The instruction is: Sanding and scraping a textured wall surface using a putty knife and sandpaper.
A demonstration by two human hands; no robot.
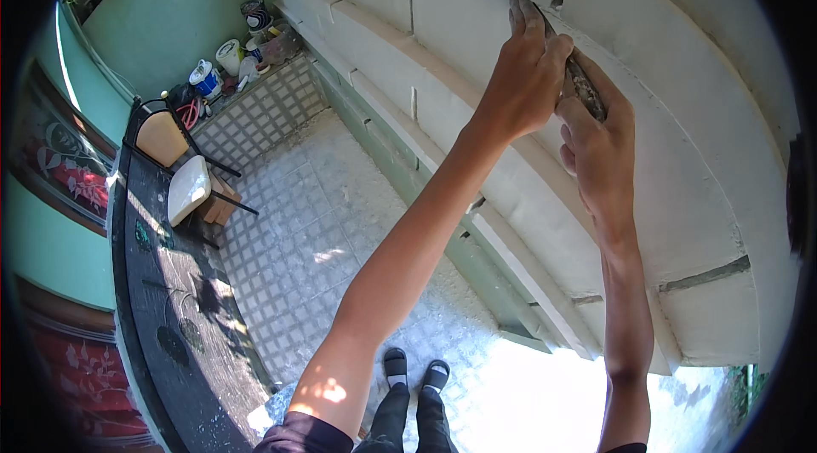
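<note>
My right hand [603,140] is closed around a dark, plaster-smeared flat hand tool [586,86], which looks like a trowel. My left hand [526,80] is on the same tool higher up, its fingers stretched along the blade and its thumb across it. The far end of the tool is at the white plastered wall [644,178], near a recessed groove; the fingers hide much of the blade, so its exact contact with the wall cannot be told.
Ledges [408,51] step along the wall. Below, tiled floor [306,242] lies around my sandalled feet [415,371]. A chair [188,191] stands by a long dark bench [185,300] on the left. Paint buckets [205,79] and other containers crowd a tiled ledge [268,102] at the back.
</note>
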